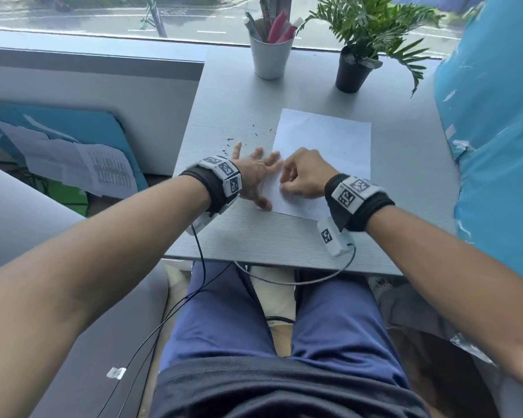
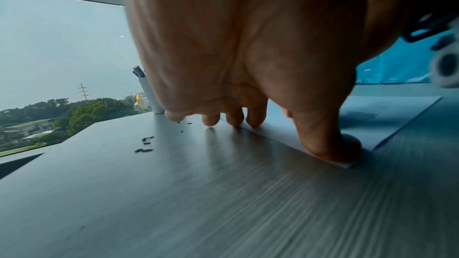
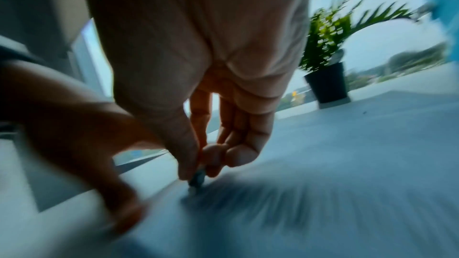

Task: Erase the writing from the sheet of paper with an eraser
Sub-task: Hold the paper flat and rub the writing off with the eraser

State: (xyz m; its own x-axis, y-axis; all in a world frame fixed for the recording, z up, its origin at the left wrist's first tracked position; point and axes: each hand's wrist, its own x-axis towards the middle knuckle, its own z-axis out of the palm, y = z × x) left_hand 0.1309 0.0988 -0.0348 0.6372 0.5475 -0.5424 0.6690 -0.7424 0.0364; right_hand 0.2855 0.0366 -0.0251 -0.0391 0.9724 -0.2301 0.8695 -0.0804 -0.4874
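A white sheet of paper [image 1: 329,146] lies on the grey desk [image 1: 284,233]. My left hand [image 1: 255,173] is spread flat, its fingertips [image 2: 253,123] and thumb pressing the sheet's left edge [image 2: 367,136] down. My right hand [image 1: 302,176] sits on the sheet's lower left part, thumb and fingers pinching a small dark eraser [image 3: 196,180] whose tip touches the paper [image 3: 323,164]. The right wrist view is blurred. Faint marks show on the sheet.
Dark eraser crumbs [image 1: 228,144] [image 2: 145,144] lie on the desk left of the sheet. A white cup of pens [image 1: 271,55] and a potted plant [image 1: 355,69] stand at the back by the window. A blue-wrapped object [image 1: 492,146] borders the right.
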